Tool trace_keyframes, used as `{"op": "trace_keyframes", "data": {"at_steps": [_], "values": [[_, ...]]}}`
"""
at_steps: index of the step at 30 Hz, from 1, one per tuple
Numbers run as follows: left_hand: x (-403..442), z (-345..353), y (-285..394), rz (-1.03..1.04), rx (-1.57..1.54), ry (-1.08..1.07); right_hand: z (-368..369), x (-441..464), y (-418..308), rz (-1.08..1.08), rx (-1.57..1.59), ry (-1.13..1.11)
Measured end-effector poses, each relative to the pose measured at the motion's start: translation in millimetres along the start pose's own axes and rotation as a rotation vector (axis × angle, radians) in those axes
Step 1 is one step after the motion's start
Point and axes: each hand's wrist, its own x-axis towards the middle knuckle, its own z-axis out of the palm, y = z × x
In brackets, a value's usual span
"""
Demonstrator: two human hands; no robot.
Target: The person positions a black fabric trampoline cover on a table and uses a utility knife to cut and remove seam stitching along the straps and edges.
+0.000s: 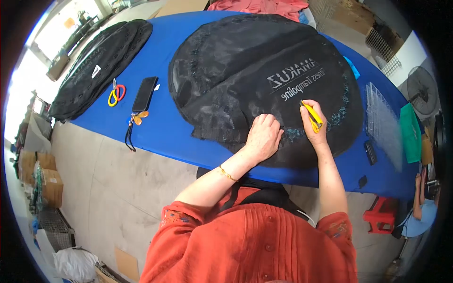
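Note:
A round black mesh trampoline cover point(264, 61) lies on the blue table, its "Trampoline" lettering reading mirrored. Blue thread tufts point(340, 114) run along its near and right edges. My left hand point(263, 137) rests on the cover's near part, palm down, fingers laid on the fabric. To its right, my right hand point(315, 123) is closed around yellow thread snips point(313, 116). Their dark tip points away from me, over the cover below the lettering. The snips' blades are too small to make out clearly.
On the blue table point(163, 61) are a stack of black covers point(101, 66), scissors point(116, 94), a phone point(145, 94) with a strap and a black item point(370, 152). Clear plastic sheeting point(384, 125) lies right. A red stool point(380, 214) and another person's arm point(418, 195) are beyond.

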Motion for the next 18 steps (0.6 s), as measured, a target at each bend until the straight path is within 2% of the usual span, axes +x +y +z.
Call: {"op": "trace_keyframes", "data": {"at_steps": [18], "values": [[-1,1,2,0.003,-0.016,0.001,3,-4,-13,0.015,-0.152,0.036]]}}
